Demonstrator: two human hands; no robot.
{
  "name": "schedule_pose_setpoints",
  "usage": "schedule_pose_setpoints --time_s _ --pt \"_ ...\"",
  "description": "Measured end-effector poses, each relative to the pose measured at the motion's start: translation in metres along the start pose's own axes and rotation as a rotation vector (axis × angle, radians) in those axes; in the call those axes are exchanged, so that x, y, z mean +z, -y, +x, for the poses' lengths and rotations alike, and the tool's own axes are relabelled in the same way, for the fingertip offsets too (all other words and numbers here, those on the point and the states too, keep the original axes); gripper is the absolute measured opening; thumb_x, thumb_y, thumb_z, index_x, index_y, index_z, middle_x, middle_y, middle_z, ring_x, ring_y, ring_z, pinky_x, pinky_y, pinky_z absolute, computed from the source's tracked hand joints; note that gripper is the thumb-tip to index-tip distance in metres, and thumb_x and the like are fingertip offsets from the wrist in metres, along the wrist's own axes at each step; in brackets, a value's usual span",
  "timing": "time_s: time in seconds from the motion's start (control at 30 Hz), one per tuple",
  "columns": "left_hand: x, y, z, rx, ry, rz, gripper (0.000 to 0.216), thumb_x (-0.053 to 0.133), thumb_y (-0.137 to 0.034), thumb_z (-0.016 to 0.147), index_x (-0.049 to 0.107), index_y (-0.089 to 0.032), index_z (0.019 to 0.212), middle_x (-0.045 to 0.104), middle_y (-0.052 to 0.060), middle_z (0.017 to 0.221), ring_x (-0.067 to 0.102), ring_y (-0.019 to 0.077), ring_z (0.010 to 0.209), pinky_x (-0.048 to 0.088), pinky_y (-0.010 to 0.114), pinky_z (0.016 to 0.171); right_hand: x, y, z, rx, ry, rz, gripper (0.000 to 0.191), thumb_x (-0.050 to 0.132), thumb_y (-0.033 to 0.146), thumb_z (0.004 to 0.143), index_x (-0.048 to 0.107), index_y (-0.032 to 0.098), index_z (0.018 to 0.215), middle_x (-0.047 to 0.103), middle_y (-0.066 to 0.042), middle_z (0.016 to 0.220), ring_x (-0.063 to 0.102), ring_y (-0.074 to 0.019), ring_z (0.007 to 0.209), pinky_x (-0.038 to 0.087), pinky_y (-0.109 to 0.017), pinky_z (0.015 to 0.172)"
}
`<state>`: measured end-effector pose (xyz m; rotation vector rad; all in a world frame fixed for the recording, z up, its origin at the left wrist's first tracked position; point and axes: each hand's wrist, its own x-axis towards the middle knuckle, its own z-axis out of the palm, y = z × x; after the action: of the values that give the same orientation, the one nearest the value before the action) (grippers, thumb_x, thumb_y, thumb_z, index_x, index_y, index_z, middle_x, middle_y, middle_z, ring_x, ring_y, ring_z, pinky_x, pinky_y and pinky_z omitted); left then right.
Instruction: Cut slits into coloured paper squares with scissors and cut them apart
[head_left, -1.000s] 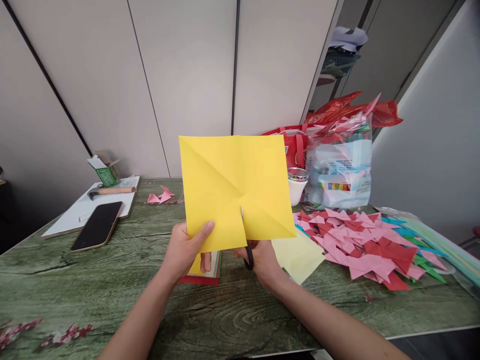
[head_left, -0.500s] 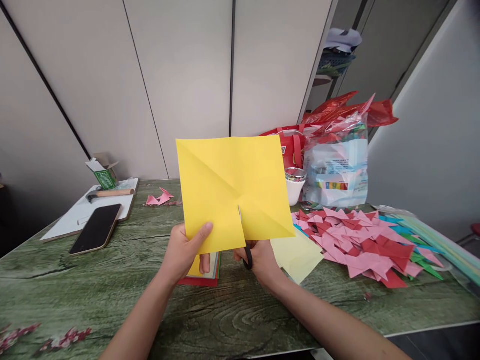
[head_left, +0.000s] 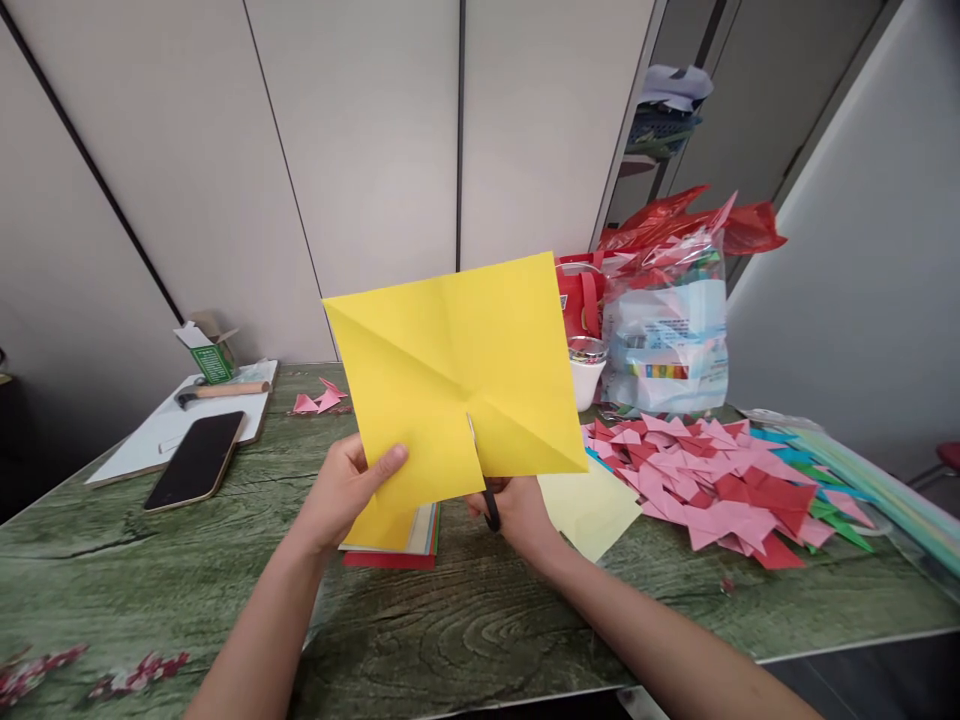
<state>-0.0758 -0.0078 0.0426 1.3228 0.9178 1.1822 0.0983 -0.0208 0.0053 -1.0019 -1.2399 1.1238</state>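
A creased yellow sheet of paper (head_left: 405, 370) is held up above the table, its left lower part pinched by my left hand (head_left: 352, 490) with the thumb on the near face. My right hand (head_left: 521, 515) grips black-handled scissors (head_left: 492, 508) under the lower edge. Their blades sit in a slit that runs from that edge up toward the middle creases; most of the blade length is hidden by the paper. Below lies a stack of coloured paper (head_left: 390, 560), yellow on top and red at the bottom. A pale yellow sheet (head_left: 589, 510) rests right of my right hand.
Pink and red folded paper pieces (head_left: 720, 480) are heaped at the right, before a filled plastic bag (head_left: 667, 330) and a white cup (head_left: 587, 375). At left lie a phone (head_left: 196, 460), a hammer (head_left: 221, 391) and a green box (head_left: 208, 350). Pink scraps (head_left: 321, 398) lie behind.
The yellow sheet has tilted, its left side swinging outward and its upper right corner rising. My left hand has shifted left with it. The scissors remain in the slit.
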Motion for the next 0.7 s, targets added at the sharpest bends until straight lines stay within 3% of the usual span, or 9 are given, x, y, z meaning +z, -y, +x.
schedule_pose_setpoints --time_s 0.1,0.27,0.37,0.5,0.7 --pt "-0.001 -0.001 0.001 0.081 -0.077 -0.165 0.030 0.065 -0.030 0.066 0.060 -0.019 0.093 0.066 0.007 0.094 0.062 0.0219 0.081 0.051 0.030 0.067 0.001 -0.002 0.000 0.009 0.034 0.011 0.014 0.059 0.015 0.050 0.045 0.017 0.050 0.045 0.006 0.043 0.040 -0.0072 0.039 0.037 -0.020 0.039" --pt "-0.001 0.000 0.003 0.039 -0.157 -0.243 0.035 0.066 -0.032 0.064 0.061 -0.016 0.094 0.066 0.010 0.096 0.061 0.0246 0.085 0.052 0.032 0.068 0.003 -0.007 -0.001 0.014 0.140 0.012 0.014 0.063 0.021 0.050 0.050 0.018 0.056 0.053 0.004 0.047 0.046 -0.0103 0.040 0.041 -0.023 0.041" --pt "-0.001 0.001 0.004 0.044 -0.196 -0.253 0.036 0.068 -0.032 0.062 0.061 -0.015 0.094 0.066 0.010 0.095 0.061 0.0254 0.084 0.052 0.034 0.068 0.003 -0.007 -0.003 -0.066 0.172 0.056 0.025 0.066 0.028 0.052 0.057 0.020 0.074 0.064 -0.002 0.072 0.058 -0.0173 0.062 0.049 -0.029 0.058" --pt "0.001 0.002 0.006 0.056 -0.253 -0.268 0.031 0.069 -0.030 0.061 0.063 -0.015 0.088 0.067 0.009 0.091 0.063 0.0241 0.079 0.052 0.034 0.068 0.003 -0.007 -0.004 -0.087 0.255 0.118 0.048 0.069 0.033 0.053 0.055 0.021 0.096 0.064 -0.005 0.094 0.058 -0.0227 0.089 0.046 -0.035 0.079" --pt "-0.002 0.001 0.007 0.092 -0.332 -0.281 0.031 0.070 -0.028 0.060 0.063 -0.013 0.086 0.068 0.009 0.087 0.063 0.0239 0.077 0.052 0.033 0.068 -0.002 -0.012 -0.003 0.059 0.364 0.073 0.044 0.068 0.038 0.056 0.054 0.020 0.094 0.065 0.000 0.074 0.061 -0.0199 0.070 0.048 -0.029 0.062"
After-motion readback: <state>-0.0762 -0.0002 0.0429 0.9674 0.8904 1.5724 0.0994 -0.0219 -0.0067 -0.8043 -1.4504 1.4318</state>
